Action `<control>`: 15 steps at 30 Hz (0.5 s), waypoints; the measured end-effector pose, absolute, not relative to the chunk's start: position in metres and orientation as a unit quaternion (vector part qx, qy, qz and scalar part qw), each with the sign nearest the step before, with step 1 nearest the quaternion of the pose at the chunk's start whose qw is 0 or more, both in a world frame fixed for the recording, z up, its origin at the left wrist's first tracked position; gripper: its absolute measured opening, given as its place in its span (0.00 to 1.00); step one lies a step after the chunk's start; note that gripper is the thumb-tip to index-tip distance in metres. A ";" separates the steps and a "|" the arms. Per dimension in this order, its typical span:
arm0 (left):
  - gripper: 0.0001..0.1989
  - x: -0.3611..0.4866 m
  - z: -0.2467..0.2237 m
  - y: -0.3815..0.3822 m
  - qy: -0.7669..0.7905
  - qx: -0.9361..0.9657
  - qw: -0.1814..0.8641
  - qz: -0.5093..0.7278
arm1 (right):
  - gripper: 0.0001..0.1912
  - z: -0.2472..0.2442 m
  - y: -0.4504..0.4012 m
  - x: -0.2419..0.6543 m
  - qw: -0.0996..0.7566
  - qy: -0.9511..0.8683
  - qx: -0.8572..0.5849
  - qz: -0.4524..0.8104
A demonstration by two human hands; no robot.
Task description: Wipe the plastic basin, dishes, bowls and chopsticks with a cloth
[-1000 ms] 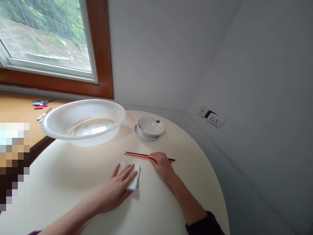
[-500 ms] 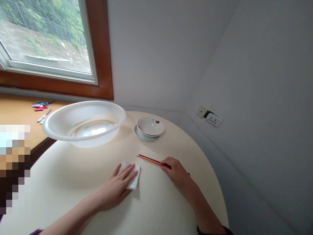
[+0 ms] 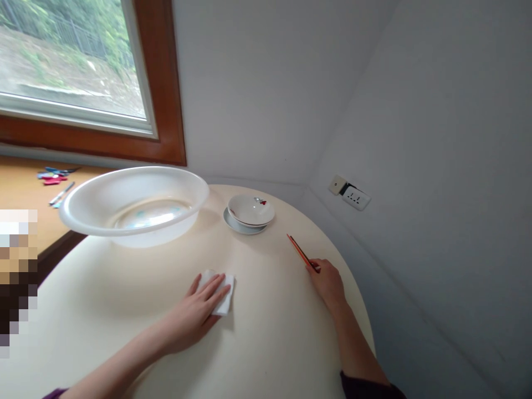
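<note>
My left hand [image 3: 203, 310] lies flat with its fingers spread on a folded white tissue [image 3: 225, 296], pressing it to the round tabletop. Close to the table's right side, my right hand [image 3: 327, 281] is closed around chopsticks [image 3: 300, 250], one reddish-orange and one dark; their tips point away and to the left. How many sticks it holds I cannot tell, as the fingers cover part of them. Beyond my hands, a white bowl [image 3: 249, 210] with a red motif rests on a pale plate [image 3: 235, 223].
A large translucent basin [image 3: 195, 194] stands at the back left of the round table [image 3: 266, 354]. On the wooden surface [image 3: 16, 188] under the window are a pen [image 3: 62, 193] and red and blue items [image 3: 54, 178]. Wall sockets [image 3: 356, 198] are at the right, past the table's edge.
My right hand has moved right with the chopsticks, which now point more steeply away from me. My left hand remains on the tissue. The view has shifted slightly to the right.
</note>
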State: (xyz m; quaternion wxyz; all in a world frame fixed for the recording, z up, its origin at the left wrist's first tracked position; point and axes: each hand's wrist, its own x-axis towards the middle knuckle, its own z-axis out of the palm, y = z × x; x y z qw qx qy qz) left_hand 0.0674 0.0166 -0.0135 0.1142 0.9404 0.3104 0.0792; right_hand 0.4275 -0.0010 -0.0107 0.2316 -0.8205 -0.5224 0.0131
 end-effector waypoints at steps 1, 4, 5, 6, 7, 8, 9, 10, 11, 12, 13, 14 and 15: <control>0.25 0.068 -0.012 0.016 0.312 0.940 0.115 0.073 | 0.11 -0.011 -0.001 0.428 0.230 -0.520 -0.822 0.011; 0.25 0.069 -0.009 0.015 0.318 0.939 0.119 0.059 | 0.11 -0.011 -0.002 0.427 0.225 -0.517 -0.826 0.006; 0.25 0.069 -0.009 0.015 0.319 0.938 0.119 0.060 | 0.11 -0.011 -0.002 0.427 0.223 -0.517 -0.827 0.005; 0.25 0.069 -0.009 0.015 0.318 0.939 0.119 0.061 | 0.11 -0.010 -0.003 0.427 0.221 -0.517 -0.827 0.003; 0.25 0.069 -0.009 0.015 0.317 0.939 0.119 0.064 | 0.11 -0.010 -0.003 0.426 0.218 -0.517 -0.828 0.002; 0.25 0.068 -0.010 0.015 0.316 0.939 0.119 0.065 | 0.11 -0.009 -0.003 0.426 0.215 -0.517 -0.829 0.002; 0.25 0.068 -0.011 0.015 0.316 0.939 0.120 0.067 | 0.11 -0.008 -0.003 0.426 0.212 -0.517 -0.830 0.002; 0.25 0.068 -0.012 0.016 0.316 0.939 0.121 0.069 | 0.11 -0.008 -0.003 0.426 0.208 -0.517 -0.830 0.002; 0.25 0.067 -0.013 0.016 0.314 0.939 0.122 0.074 | 0.11 -0.008 -0.003 0.426 0.204 -0.519 -0.830 0.001; 0.25 0.067 -0.015 0.016 0.312 0.939 0.121 0.081 | 0.11 -0.009 -0.003 0.426 0.201 -0.520 -0.830 -0.002; 0.26 0.066 -0.016 0.016 0.309 0.939 0.121 0.089 | 0.12 -0.009 -0.003 0.426 0.198 -0.520 -0.830 -0.006; 0.26 0.066 -0.017 0.017 0.306 0.940 0.120 0.096 | 0.13 -0.010 -0.003 0.426 0.197 -0.521 -0.831 -0.013; 0.26 0.066 -0.018 0.017 0.303 0.940 0.121 0.101 | 0.14 -0.011 -0.003 0.426 0.195 -0.520 -0.831 -0.022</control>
